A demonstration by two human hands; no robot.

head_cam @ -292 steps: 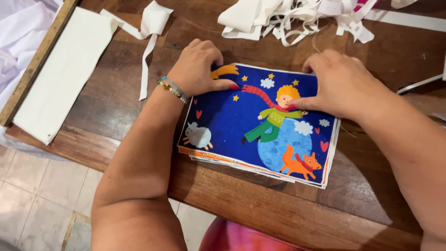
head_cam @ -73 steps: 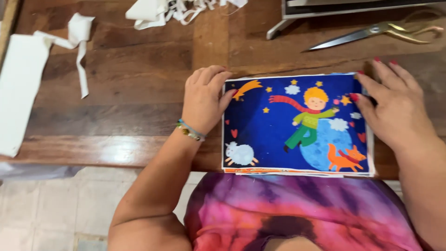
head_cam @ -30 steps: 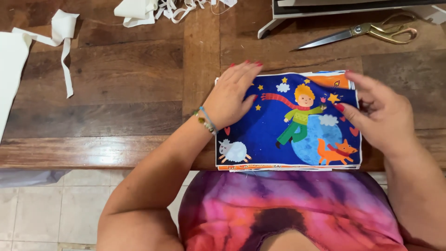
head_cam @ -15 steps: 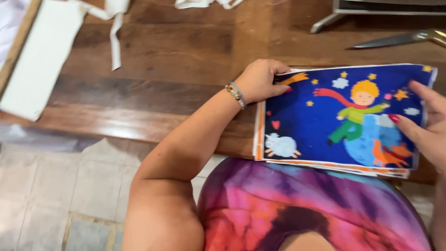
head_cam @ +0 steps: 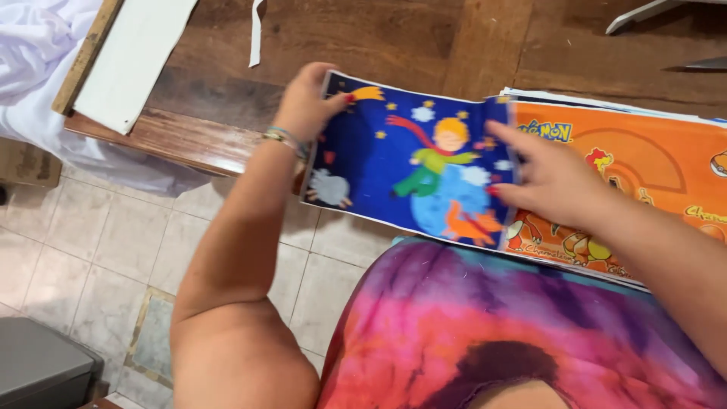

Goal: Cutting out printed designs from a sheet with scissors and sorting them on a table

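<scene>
1. The left hand (head_cam: 307, 102) pinches the far left corner of the blue sheet (head_cam: 413, 163), thumb on top and fingers curled under.
2. The right hand (head_cam: 556, 182) lies on the sheet's right edge, fingers spread, tips pressing on it.
3. The blue sheet shows a child, a sheep and a fox. It hangs half off the near edge of the table (head_cam: 363, 38), above the floor (head_cam: 98, 242).
4. An orange sheet (head_cam: 651, 163) lies under it, on the right.
5. A white board (head_cam: 132, 57) and white cloth (head_cam: 38, 53) are at the far left.
</scene>
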